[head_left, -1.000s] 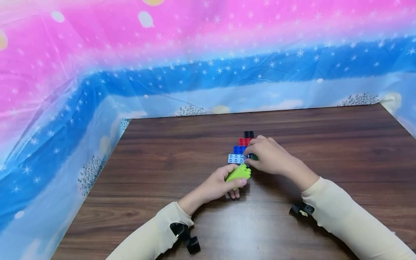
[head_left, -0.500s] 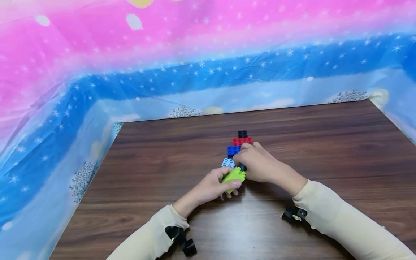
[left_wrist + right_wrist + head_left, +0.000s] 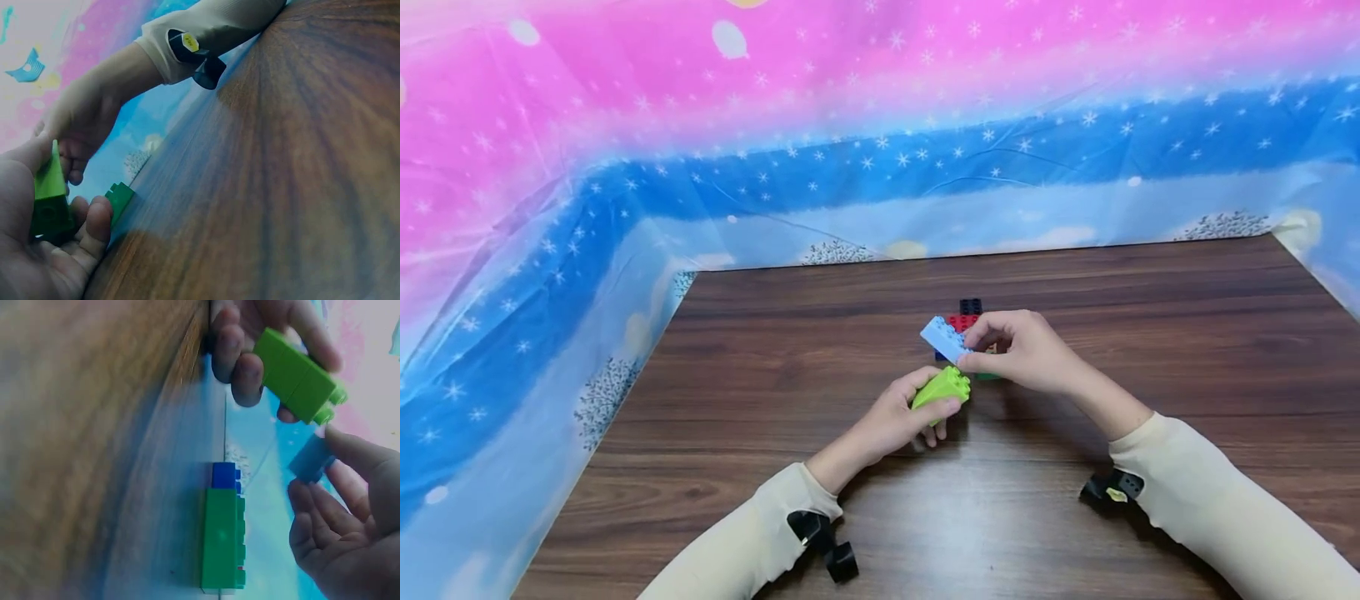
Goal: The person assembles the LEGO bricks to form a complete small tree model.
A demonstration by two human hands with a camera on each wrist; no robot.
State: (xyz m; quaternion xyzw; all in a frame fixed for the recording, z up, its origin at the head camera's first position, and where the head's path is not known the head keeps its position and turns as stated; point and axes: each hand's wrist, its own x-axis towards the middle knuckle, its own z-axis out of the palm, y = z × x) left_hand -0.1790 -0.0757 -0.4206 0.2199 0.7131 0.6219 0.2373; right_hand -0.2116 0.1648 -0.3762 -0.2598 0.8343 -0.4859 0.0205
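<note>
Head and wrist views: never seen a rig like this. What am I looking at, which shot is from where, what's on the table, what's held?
No machine here: these are a person's two bare hands. The head view comes from a head-worn camera looking forward and down. The other two come from cameras worn on each wrist; they are turned, so the dark brown wood-grain table looks steep.

The left hand holds a lime-green studded plastic block. The right hand pinches a light-blue rectangular studded plastic brick.

On the table are more studded plastic bricks: black, red, dark blue and green. The right hand partly hides this group in the head view.
</note>
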